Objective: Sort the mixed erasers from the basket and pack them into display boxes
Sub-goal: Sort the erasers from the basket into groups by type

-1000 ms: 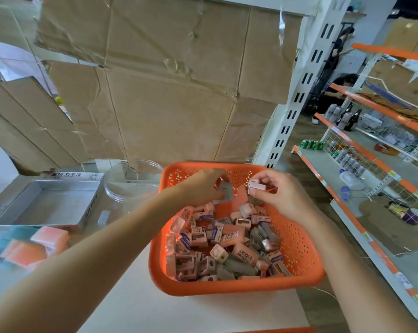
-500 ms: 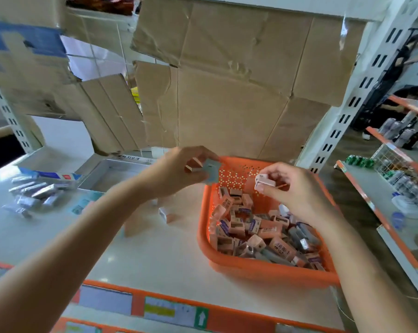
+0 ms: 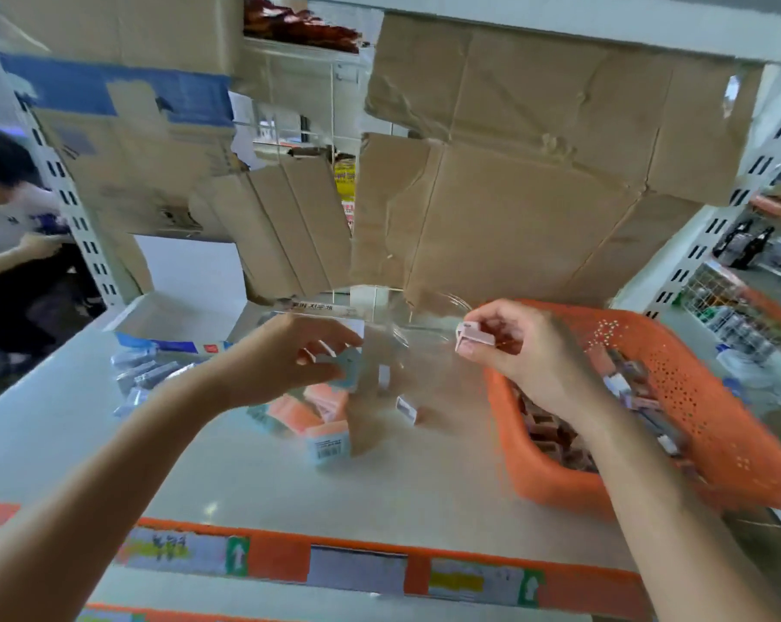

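Pink eraser (image 3: 476, 338) pinched in our right hand (image 3: 532, 356), grey eraser (image 3: 351, 371) in our left hand (image 3: 281, 361), we judged they should go separately

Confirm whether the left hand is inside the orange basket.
No, the left hand holds a grey eraser over the table, left of the orange basket.

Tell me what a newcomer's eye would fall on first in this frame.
The orange perforated plastic basket of mixed erasers stands out first, at the right of the white shelf top. Over its left edge the right hand pinches a small pink eraser. At centre the left hand holds a small grey-blue eraser above a loose heap of pink-orange packs.
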`<state>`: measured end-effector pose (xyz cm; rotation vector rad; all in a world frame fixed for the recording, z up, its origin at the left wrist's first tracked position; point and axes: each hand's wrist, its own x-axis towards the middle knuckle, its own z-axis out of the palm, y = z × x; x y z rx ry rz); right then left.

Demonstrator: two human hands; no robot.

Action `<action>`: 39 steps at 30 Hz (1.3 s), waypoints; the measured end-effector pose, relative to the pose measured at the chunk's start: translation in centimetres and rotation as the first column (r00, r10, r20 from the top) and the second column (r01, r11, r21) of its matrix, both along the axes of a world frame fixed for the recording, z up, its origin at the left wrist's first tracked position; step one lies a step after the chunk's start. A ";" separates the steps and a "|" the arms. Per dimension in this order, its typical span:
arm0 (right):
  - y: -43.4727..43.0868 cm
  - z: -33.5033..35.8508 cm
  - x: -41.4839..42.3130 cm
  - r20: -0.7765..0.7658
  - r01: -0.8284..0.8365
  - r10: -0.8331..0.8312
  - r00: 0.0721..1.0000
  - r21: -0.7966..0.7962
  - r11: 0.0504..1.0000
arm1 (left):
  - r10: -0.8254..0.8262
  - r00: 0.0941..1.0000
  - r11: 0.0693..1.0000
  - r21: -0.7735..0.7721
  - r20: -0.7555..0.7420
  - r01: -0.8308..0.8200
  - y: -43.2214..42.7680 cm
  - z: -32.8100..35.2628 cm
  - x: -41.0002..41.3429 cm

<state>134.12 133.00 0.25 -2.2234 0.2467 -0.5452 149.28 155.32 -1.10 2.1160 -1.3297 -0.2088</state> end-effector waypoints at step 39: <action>7.1 -6.6 3.0 -0.213 0.243 -0.283 0.935 -0.196 0.950 | -0.076 0.948 0.997 0.007 0.308 0.078 3.6 -5.7 2.1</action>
